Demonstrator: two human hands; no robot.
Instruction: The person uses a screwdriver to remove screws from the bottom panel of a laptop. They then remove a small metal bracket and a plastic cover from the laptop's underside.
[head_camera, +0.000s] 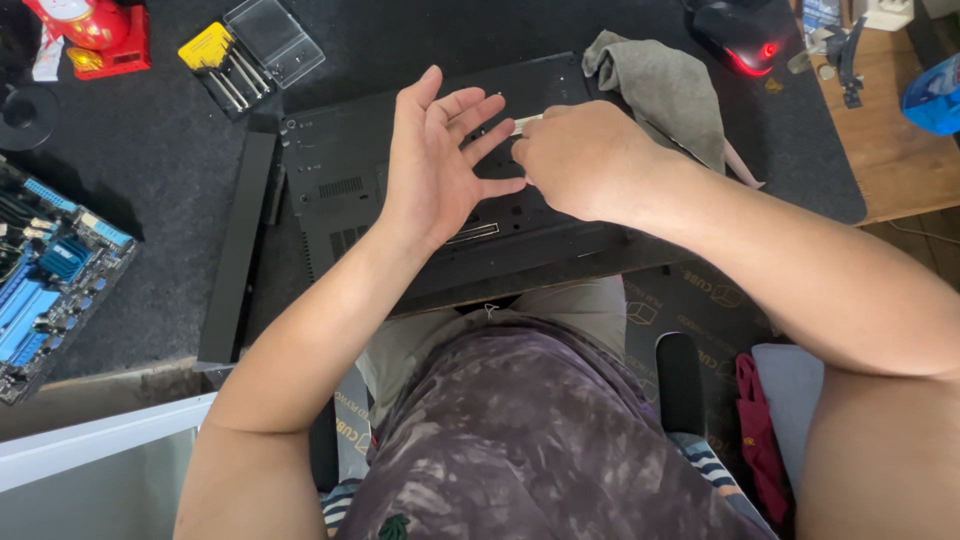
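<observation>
A black laptop (340, 190) lies upside down on the dark mat, its underside with vents and screw holes facing up. My left hand (435, 160) rests on that underside with fingers spread and the palm turned up. My right hand (585, 160) is closed around a small light-coloured tool (527, 122), whose tip pokes out near my left fingertips over the laptop's middle. What the tool touches is hidden by my hands.
A long black bar (238, 250) lies left of the laptop. A blue motherboard (50, 270) sits at far left, a screwdriver set (235, 60) at the back, a grey cloth (665, 90) and a black mouse (745, 35) at back right.
</observation>
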